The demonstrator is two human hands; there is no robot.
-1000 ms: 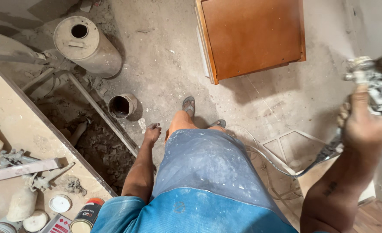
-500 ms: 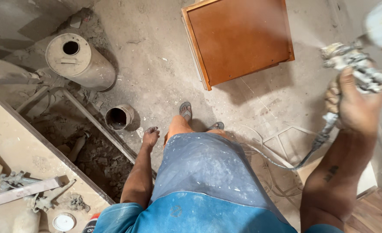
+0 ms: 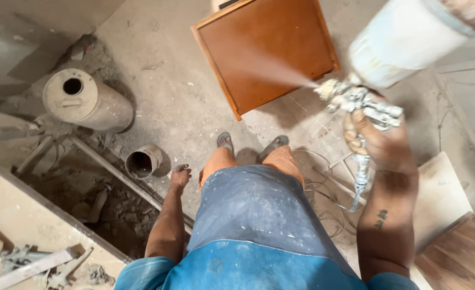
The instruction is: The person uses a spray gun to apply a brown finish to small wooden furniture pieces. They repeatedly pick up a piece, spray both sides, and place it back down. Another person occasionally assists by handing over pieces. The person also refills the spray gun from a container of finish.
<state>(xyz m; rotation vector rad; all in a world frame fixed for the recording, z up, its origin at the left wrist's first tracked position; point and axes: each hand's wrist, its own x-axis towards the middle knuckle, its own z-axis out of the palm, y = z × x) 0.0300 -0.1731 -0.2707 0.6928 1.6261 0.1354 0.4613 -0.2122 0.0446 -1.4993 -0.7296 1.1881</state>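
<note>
- Right hand (image 3: pixel 380 142) clamped on spray gun (image 3: pixel 355 102); its white cup (image 3: pixel 404 37) closed, contents unseen.
- Left hand (image 3: pixel 179 177) hangs loose, fingers apart.
- Small can (image 3: pixel 142 162): dark inside.
- Dusty concrete floor (image 3: pixel 167 102); brown wooden panel (image 3: pixel 264 51) far.

Soft daylight, blurred upper-right corner

dusty concrete floor (image 3: pixel 184 107) | brown wooden panel (image 3: pixel 267 51) | large drum (image 3: pixel 87 102) | small can (image 3: pixel 142 162) | hose (image 3: pixel 323 193)
</note>
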